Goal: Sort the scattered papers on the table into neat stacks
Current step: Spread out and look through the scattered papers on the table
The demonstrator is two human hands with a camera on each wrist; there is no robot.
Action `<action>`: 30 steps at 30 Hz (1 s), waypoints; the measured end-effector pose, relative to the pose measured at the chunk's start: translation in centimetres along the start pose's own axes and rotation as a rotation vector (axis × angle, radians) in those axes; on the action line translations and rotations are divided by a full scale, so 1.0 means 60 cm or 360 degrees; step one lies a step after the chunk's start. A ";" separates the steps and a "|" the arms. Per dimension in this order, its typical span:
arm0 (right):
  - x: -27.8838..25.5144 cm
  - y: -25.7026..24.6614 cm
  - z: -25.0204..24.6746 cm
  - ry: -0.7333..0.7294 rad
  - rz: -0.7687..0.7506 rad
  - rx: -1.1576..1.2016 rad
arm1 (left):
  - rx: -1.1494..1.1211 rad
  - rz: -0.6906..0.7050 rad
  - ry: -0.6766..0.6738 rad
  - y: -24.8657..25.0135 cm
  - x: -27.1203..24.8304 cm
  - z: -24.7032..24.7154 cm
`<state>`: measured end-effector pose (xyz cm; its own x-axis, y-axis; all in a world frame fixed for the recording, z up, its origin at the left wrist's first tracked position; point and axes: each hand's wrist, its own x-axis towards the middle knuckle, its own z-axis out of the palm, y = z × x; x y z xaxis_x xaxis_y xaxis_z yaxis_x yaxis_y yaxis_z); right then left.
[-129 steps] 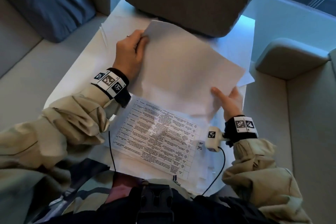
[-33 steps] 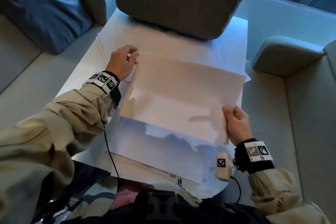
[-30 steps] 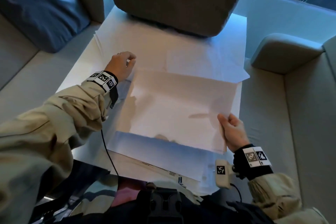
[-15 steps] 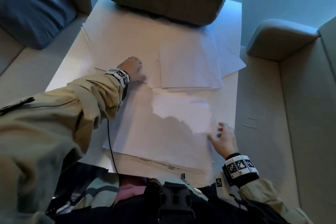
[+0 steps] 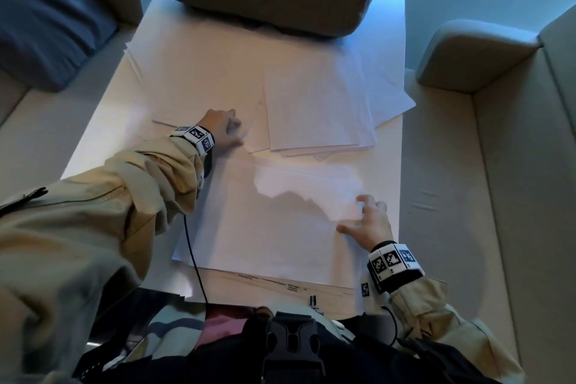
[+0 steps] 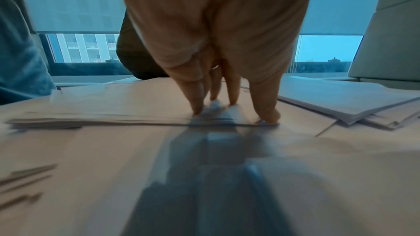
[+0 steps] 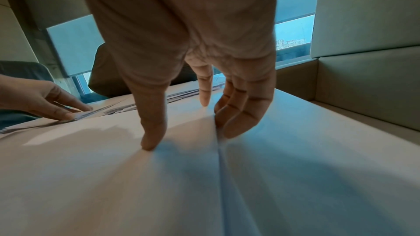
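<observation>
1. White paper sheets (image 5: 265,227) are lying flat on the pale table (image 5: 99,134), directly beneath both hands.
2. Right hand (image 5: 367,221), fingers spread, is pressing the near sheet's right edge.
3. Left hand (image 5: 221,131), fingers extended, is pressing the far stack (image 6: 102,114); it is nearer that stack.

Both hands (image 5: 223,131) (image 5: 369,223) low, fingers (image 6: 264,107) extended.

Sheet (image 5: 265,221), earlier lifted between both hands, now flat on near pile. Right hand (image 5: 367,221) let go; left hand (image 5: 221,128) moved to far-left stack (image 5: 199,84).
</observation>
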<state>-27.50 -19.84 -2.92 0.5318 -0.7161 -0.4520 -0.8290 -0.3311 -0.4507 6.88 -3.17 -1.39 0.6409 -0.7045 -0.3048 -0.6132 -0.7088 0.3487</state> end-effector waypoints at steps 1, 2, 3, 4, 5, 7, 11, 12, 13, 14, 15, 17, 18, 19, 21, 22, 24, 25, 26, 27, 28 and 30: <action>0.001 0.001 0.000 -0.0001 -0.0003 -0.0003 | 0.0014 0.0003 -0.0010 -0.004 -0.001 -0.001; 0.001 0.001 -0.001 -0.0004 -0.0003 -0.0009 | 0.0012 0.0023 -0.0006 -0.005 -0.006 -0.003; 0.002 0.001 -0.001 -0.0005 -0.0003 -0.0014 | 0.0023 0.0029 -0.0008 -0.006 -0.007 -0.003; 0.002 0.001 -0.001 -0.0009 -0.0001 -0.0017 | 0.0018 0.0048 0.0001 -0.003 -0.012 -0.004; 0.003 0.001 -0.002 -0.0013 0.0000 -0.0019 | 0.0025 0.0057 0.0013 0.003 -0.014 -0.003; 0.004 0.000 -0.002 -0.0019 0.0000 -0.0027 | 0.0002 0.0113 0.0075 0.011 -0.017 0.004; 0.006 0.002 -0.003 -0.0021 -0.0005 -0.0037 | -0.0049 0.0146 0.0212 0.008 -0.011 0.011; 0.006 0.003 -0.003 -0.0023 -0.0005 -0.0041 | -0.0030 0.0113 0.0187 0.001 -0.009 0.013; 0.006 0.003 -0.003 -0.0024 -0.0006 -0.0043 | -0.0004 0.0082 0.0142 -0.003 -0.012 0.012; 0.005 0.003 -0.003 -0.0028 -0.0003 -0.0041 | 0.0003 0.0086 0.0116 -0.006 -0.014 0.012; 0.005 0.002 -0.003 -0.0030 -0.0004 -0.0034 | 0.0008 0.0081 0.0080 -0.007 -0.018 0.011; 0.005 0.002 -0.003 -0.0024 -0.0010 -0.0030 | -0.0010 0.0058 0.0046 -0.011 -0.020 0.011; 0.005 0.001 -0.003 -0.0022 -0.0010 -0.0034 | 0.0001 0.0049 0.0053 -0.013 -0.019 0.011; 0.005 0.001 -0.003 -0.0019 -0.0009 -0.0040 | 0.0026 0.0035 0.0050 -0.013 -0.017 0.011; 0.005 0.002 -0.003 -0.0017 -0.0008 -0.0039 | 0.0064 0.0028 0.0041 -0.010 -0.018 0.008; 0.005 0.002 -0.003 -0.0018 -0.0007 -0.0035 | 0.0077 0.0038 0.0048 -0.009 -0.018 0.008; 0.005 0.002 -0.003 -0.0019 -0.0003 -0.0036 | 0.0088 0.0071 0.0106 -0.003 -0.019 0.006; 0.005 0.003 -0.003 -0.0018 0.0000 -0.0042 | 0.0071 0.0105 0.0164 0.000 -0.021 0.007; 0.005 0.003 -0.003 -0.0017 0.0002 -0.0047 | 0.0052 0.0131 0.0225 0.001 -0.023 0.007; 0.005 0.003 -0.002 -0.0019 0.0005 -0.0050 | 0.0047 0.0136 0.0272 0.003 -0.026 0.007; 0.005 0.003 -0.002 -0.0021 0.0007 -0.0050 | 0.0053 0.0145 0.0325 0.001 -0.025 0.008; 0.006 0.004 -0.002 -0.0036 0.0015 -0.0055 | 0.0083 0.0144 0.0373 0.004 -0.027 0.004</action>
<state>-27.52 -20.26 -3.08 0.5276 -0.7052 -0.4737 -0.8392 -0.3459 -0.4198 5.60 -2.19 -1.00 0.6683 -0.7416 -0.0586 -0.6920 -0.6486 0.3169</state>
